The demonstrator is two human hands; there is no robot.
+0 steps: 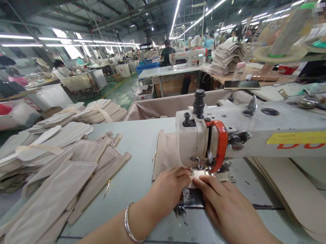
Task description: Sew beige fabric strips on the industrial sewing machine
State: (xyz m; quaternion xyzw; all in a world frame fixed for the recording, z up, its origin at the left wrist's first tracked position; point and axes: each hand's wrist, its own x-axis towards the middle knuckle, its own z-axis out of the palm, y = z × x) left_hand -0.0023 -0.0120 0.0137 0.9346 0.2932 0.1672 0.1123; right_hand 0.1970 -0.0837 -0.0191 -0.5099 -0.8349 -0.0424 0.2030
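Note:
A sewing machine point(191, 138) with an orange-red guard stands before me. A beige fabric piece point(168, 147) lies under its head, spreading out behind and to the left of the needle area. My left hand point(172, 185), with a silver bangle on the wrist, has its fingertips pinched at the left of the fabric's near end. From the right, my right hand point(227, 200) holds the same end, thumb and fingers together just in front of the presser foot. The needle tip and part of the fabric edge are hidden by the machine head and fingers.
Stitched beige panels point(49, 200) with zippers lie on the left of the table. Behind them are bundled stacks of pale cut pieces point(53, 141). Long beige strips point(300, 195) lie under the machine arm at right. A fabric-lined bin point(160, 106) stands beyond the table; people work farther back.

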